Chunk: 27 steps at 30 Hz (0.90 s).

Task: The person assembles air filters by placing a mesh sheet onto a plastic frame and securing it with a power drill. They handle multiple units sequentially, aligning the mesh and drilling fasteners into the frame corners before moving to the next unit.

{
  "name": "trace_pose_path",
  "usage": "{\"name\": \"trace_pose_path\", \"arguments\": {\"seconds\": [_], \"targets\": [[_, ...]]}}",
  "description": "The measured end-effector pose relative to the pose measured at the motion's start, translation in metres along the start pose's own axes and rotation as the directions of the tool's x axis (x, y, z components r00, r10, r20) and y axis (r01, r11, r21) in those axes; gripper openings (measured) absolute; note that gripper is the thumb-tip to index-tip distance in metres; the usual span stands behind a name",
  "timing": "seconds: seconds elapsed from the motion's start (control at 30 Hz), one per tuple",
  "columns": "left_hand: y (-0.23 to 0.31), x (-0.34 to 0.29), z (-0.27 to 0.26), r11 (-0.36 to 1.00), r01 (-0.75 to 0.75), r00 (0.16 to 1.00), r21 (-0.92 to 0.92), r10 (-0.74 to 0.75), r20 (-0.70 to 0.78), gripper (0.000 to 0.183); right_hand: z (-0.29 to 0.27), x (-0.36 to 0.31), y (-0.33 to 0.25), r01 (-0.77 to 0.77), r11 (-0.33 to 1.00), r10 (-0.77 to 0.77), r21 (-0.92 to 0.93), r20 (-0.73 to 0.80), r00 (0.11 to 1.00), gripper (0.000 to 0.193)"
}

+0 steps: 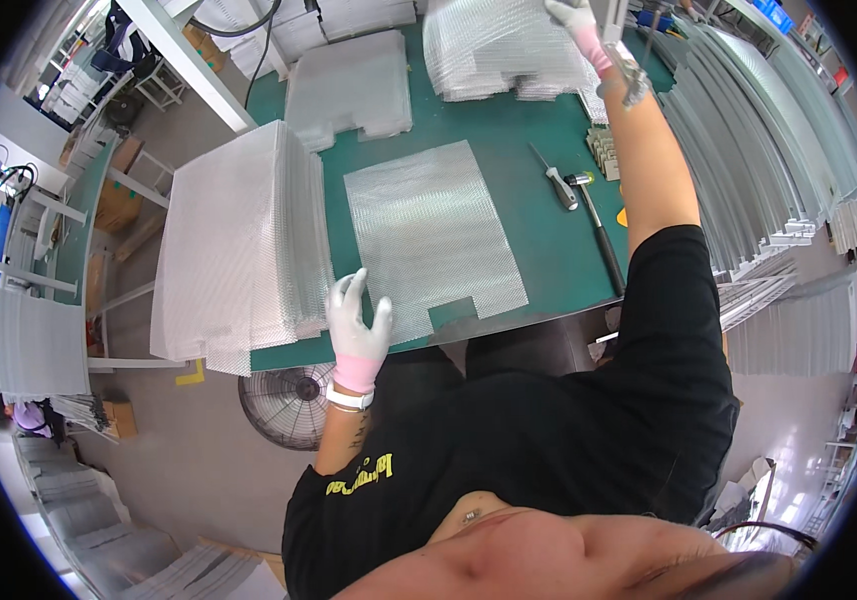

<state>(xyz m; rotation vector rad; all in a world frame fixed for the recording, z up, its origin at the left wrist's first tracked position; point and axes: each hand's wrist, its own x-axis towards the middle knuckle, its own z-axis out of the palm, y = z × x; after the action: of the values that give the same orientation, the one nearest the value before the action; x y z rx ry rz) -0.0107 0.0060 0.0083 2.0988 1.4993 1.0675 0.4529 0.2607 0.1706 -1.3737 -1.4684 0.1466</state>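
Note:
My left hand [359,325], in a white glove with a pink cuff, has its fingers apart at the near left edge of a single wire mesh sheet [434,235]. That sheet lies flat on the green table [539,270], with a notch in its near edge. My right arm stretches far forward, and my right hand [577,18], gloved alike, is at the right side of a far stack of mesh sheets [499,50]. The picture's top edge cuts into it, so its grip is unclear. A crumpled greyish piece [631,78] shows at the right wrist.
A tall mesh stack [234,245] stands at the table's left, and a lower one [349,85] behind it. Toward the right lie a screwdriver [561,188], a hammer [599,225] and small metal parts [604,153]. Long metal panels [749,150] line the right; a floor fan [294,405] stands below.

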Motion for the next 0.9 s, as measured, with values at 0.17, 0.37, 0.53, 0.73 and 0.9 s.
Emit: {"name": "trace_pose_path", "arguments": {"seconds": [0.17,0.37,0.53,0.73,0.9], "targets": [[-0.005,-0.007,0.000,0.994,-0.010,1.000,-0.109,0.012,0.018,0.047,-0.020,-0.039,-0.018,0.082,0.800,-0.090,0.594,-0.017,0.996,0.062],[-0.002,0.005,-0.007,0.857,0.053,0.998,-0.512,-0.025,0.061,0.040,-0.014,-0.128,-0.036,0.052,0.845,-0.014,0.532,-0.075,0.997,0.054],[0.001,0.019,-0.004,0.850,0.054,0.992,-0.524,0.012,0.122,0.039,-0.004,-0.124,-0.012,-0.035,0.859,0.113,0.510,-0.123,0.986,0.049],[-0.004,0.012,0.004,0.796,0.103,0.991,-0.596,-0.028,0.135,0.041,-0.007,-0.125,-0.023,0.100,0.847,0.009,0.522,-0.203,0.979,0.049],[-0.011,0.004,0.004,0.549,0.118,0.991,-0.827,-0.113,0.066,0.053,-0.011,-0.202,-0.067,-0.107,0.794,0.216,0.599,-0.112,0.970,0.049]]}}
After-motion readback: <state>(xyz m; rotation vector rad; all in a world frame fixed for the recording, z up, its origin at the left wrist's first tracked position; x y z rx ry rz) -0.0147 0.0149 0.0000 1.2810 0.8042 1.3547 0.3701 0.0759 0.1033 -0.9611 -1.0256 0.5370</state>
